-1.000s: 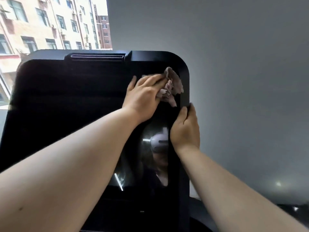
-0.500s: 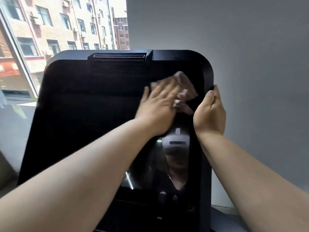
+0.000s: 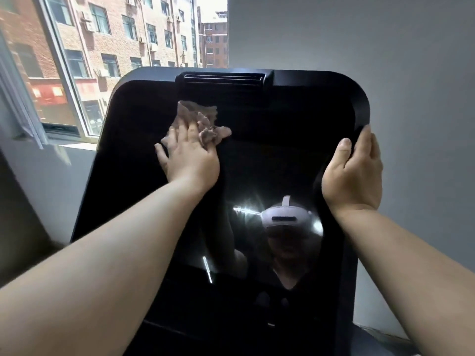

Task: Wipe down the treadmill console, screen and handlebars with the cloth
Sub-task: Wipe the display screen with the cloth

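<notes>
A person's left hand [image 3: 190,158] lies flat, fingers spread and nearly straight, pressing a crumpled pinkish cloth [image 3: 199,119] against the upper part of the treadmill's dark screen [image 3: 282,140], left of centre. The right hand [image 3: 352,170] grips the screen's right edge, thumb on the front and fingers curled behind the bezel. The cloth is bunched, with loose folds poking out past the fingertips, so it could slip from under the palm or smear rather than clean if the pressure is uneven. A hard push could tilt the panel if the bracing grip loosened, and the thumb may leave a fresh mark on the glass. The console below and the handlebars are lost in darkness or out of frame. Glare and the reflected headset [image 3: 285,217] mask any streaks. A window [image 3: 77,73] at left shows brick buildings.
</notes>
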{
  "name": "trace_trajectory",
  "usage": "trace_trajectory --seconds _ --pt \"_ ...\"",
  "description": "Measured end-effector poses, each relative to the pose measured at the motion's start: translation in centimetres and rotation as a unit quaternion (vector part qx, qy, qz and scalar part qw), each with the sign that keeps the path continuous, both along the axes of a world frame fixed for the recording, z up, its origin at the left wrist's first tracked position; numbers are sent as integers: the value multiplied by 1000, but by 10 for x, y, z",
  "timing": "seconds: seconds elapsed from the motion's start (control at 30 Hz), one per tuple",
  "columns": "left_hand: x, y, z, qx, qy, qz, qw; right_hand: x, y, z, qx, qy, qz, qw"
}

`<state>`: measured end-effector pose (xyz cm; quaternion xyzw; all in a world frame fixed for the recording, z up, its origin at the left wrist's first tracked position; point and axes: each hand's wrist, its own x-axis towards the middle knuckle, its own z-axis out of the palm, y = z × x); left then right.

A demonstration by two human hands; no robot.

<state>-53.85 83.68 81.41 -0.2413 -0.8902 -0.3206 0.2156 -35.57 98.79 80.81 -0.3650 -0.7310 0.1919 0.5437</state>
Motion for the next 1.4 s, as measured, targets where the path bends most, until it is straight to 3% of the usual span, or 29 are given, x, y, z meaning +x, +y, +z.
trace_trajectory --seconds 0.07,0.13,0.23,0.3,0.37,0.47,0.53,0.6,0.7,0.77,0.83,0.9,1.0,1.1,1.23,1.3,1.4 --pt "32 23 -13 -11 89 -95 991 -1 0 1 -3 -4 -1 1000" --pt "55 24 -32 -65 169 -209 961 0 1 1 -10 -8 -1 1000" --pt "26 -13 -34 -145 237 -278 919 6 1 -3 -29 -28 27 999" --pt "-6 -42 -32 -120 220 -219 943 12 0 -10 -36 -30 54 997" --pt "-32 -65 -34 -63 97 -83 990 15 0 -16 -40 -21 72 996" --pt "-20 -50 -30 25 -26 79 996 16 1 -17 -50 -4 76 996" --pt "23 -16 -30 58 -22 41 997 16 1 -17 -53 22 81 995" --pt "77 17 -46 31 68 -95 993 17 2 -18 -51 47 84 994" --pt "103 21 -67 -77 220 -247 941 25 0 -26 -52 58 96 992" --pt "66 4 -59 -137 277 -245 919 33 -6 -41 -46 36 113 992" --pt "25 -20 -52 -107 231 -167 953 37 -13 -54 -43 5 114 993" --pt "0 -43 -49 -28 92 -32 995 38 -17 -61 -37 -4 107 994" --pt "21 -28 -49 81 -45 84 992 38 -16 -62 -50 19 125 991" --pt "88 11 -68 84 14 -29 996 42 -13 -63 -76 62 174 980" --pt "136 20 -100 -55 180 -232 954 46 -14 -64 -104 86 208 969" --pt "108 6 -93 -117 223 -242 937 50 -17 -72 -107 71 214 968" --pt "54 -34 -84 -61 111 -110 986 61 -29 -91 -120 44 220 967"
